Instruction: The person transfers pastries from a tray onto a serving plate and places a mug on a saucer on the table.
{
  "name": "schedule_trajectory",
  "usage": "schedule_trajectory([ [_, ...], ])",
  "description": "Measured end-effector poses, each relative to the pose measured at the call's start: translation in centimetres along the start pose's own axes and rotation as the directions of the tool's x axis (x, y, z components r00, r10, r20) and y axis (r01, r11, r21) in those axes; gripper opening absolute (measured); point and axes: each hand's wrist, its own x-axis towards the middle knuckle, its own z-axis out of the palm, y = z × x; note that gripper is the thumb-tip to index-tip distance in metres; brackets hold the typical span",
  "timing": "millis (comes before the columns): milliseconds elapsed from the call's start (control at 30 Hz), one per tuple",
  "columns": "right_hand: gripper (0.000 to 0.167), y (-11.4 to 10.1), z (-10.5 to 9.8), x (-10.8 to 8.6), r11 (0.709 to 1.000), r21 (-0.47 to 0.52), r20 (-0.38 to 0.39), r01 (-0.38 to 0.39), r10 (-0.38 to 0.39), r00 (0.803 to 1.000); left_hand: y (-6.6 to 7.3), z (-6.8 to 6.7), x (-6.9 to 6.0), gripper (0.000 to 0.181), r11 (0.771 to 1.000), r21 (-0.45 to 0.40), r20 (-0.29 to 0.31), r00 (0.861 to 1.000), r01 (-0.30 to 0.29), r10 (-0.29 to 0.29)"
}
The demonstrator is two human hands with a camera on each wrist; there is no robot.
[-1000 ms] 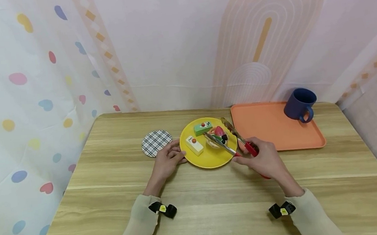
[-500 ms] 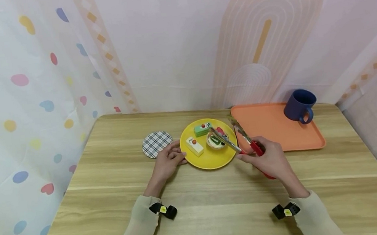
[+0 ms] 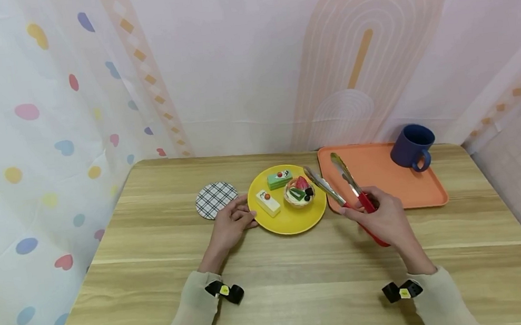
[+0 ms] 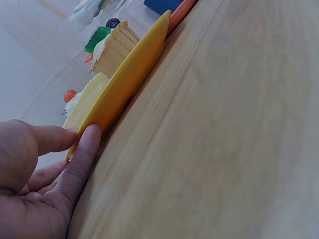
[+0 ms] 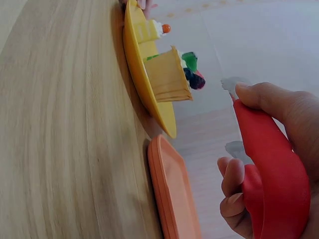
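The left hand [image 3: 232,224] pinches the left rim of a yellow plate [image 3: 291,226]; in the left wrist view its thumb and fingers [image 4: 84,149] lie on either side of the rim. On the plate are a white cake slice [image 3: 269,204], a green cake slice [image 3: 280,179] and a fruit tart [image 3: 299,193]. The right hand [image 3: 383,217] grips metal tongs by their red handles [image 3: 367,203]. The tongs' arms are spread, with nothing between the tips, over the gap between plate and tray. In the right wrist view the tart [image 5: 169,77] stands apart from the tongs.
An orange tray [image 3: 377,187] lies right of the plate, with a dark blue mug [image 3: 412,145] on its back right corner. A checked round coaster [image 3: 216,200] lies left of the plate, beside the left hand. A patterned cloth hangs behind the wooden table [image 3: 275,298].
The right hand has moved right with the tongs, whose tips have left the fruit tart. The tart stays on the plate. The left hand has not visibly moved.
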Motion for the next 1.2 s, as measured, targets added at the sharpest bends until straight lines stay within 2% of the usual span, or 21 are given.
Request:
schedule_trajectory([
  [333, 0.072, 0.8, -1.2, -0.1, 0.999, -0.026, -0.056, -0.03, 0.029, 0.998, 0.0, -0.1, 0.1, 0.05, 1.0, 0.0, 0.0, 1.0, -0.009, 0.009],
  [1200, 0.076, 3.9, -3.6, -0.4, 0.994, -0.041, -0.128, -0.103, 0.097, 0.987, 0.0, -0.1, 0.0, 0.049, 1.0, -0.017, -0.004, 1.0, -0.013, 0.013],
])
